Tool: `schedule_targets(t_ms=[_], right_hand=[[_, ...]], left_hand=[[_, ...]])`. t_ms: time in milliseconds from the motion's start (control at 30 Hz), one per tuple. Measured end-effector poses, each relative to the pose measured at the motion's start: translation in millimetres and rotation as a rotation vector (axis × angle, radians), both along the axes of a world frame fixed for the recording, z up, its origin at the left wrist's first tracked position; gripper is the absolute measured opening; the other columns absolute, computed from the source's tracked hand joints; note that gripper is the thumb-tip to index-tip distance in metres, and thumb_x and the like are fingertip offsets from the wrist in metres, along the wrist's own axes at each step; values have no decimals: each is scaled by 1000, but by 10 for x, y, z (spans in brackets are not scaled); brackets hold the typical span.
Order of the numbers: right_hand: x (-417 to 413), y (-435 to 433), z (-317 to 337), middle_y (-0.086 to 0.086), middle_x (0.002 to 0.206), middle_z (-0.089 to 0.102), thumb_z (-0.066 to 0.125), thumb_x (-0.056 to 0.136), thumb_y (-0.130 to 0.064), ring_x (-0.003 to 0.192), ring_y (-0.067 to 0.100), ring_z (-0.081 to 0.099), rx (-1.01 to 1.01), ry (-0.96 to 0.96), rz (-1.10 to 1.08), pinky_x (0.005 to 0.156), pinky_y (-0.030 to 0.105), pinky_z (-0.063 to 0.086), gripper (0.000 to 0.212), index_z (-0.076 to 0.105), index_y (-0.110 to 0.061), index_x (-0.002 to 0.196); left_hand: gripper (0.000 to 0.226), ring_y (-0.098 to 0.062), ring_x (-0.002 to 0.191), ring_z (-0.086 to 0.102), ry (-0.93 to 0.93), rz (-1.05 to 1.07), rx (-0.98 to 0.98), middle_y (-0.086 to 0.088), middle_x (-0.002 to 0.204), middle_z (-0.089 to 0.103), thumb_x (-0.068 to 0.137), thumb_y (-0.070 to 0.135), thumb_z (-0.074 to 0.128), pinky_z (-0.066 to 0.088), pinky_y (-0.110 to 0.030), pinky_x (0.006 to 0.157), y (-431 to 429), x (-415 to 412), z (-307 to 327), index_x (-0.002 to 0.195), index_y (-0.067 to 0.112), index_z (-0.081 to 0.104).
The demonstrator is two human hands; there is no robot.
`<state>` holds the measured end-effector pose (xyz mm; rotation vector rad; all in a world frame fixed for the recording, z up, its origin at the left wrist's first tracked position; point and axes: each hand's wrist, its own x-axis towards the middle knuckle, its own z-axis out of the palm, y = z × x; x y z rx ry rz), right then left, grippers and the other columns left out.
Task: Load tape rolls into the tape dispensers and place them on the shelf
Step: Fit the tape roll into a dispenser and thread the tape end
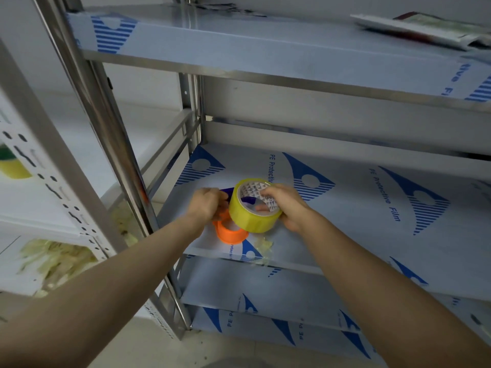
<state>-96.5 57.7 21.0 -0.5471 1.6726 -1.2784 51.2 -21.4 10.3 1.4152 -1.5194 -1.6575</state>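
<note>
Yellow glossy tape roll [251, 220] gripped by right hand [287, 205]; left hand [207, 204] clasps orange plastic dispenser [230, 234].

You're standing in what looks like a storeroom: tiers of steel shelves [265, 78] with blue-printed protective film [358, 224] on them, a white slotted rack post [57, 192] alongside, plain white walls [148, 83], and a few packets [419, 30] up top.

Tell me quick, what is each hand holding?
The left hand grips the orange tape dispenser.
The right hand holds the yellow tape roll, fingers through its core.
</note>
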Motion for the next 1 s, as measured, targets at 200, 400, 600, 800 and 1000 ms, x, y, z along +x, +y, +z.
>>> schedule_targets(t_ms=[200, 400, 600, 800, 1000], right_hand=[[232, -168, -199, 12, 100, 63, 54, 90, -16, 94, 26, 59, 159, 262, -10, 80, 36, 48, 9, 60, -13, 95], [322, -302, -396, 14, 110, 64, 51, 86, -25, 99, 31, 61, 253, 427, 64, 89, 48, 52, 32, 58, -12, 114], [335, -248, -368, 17, 113, 60, 48, 88, -24, 80, 30, 63, 361, 624, 146, 55, 31, 53, 37, 55, -5, 118], [283, -172, -468, 14, 84, 68, 45, 95, -28, 53, 19, 60, 447, 657, 278, 48, 22, 41, 31, 60, -2, 104], [301, -72, -353, 5, 117, 55, 56, 90, -28, 112, 22, 51, 161, 1244, 312, 89, 31, 44, 34, 53, -12, 120]], left_hand=[[57, -32, 108, 56, -112, 57, 83, -17, 117, 62, 93, 55, 30, 43, -44, 100, 47, 140, -320, 108, 10, 62], [50, -25, 102, 58, -34, -2, 137, -10, 110, 64, 91, 52, 45, 44, -32, 92, 129, 127, -379, 116, 10, 59], [42, -28, 109, 56, -184, 9, -2, -12, 112, 63, 94, 41, 47, 42, -33, 93, 116, 117, -475, 114, 6, 61], [40, -23, 90, 51, -298, -36, -95, -10, 95, 58, 96, 46, 40, 39, -30, 82, 99, 128, -579, 71, 19, 54], [32, -25, 91, 50, -301, -4, -41, -11, 101, 55, 97, 36, 40, 39, -30, 82, 66, 137, -678, 81, 15, 57]])
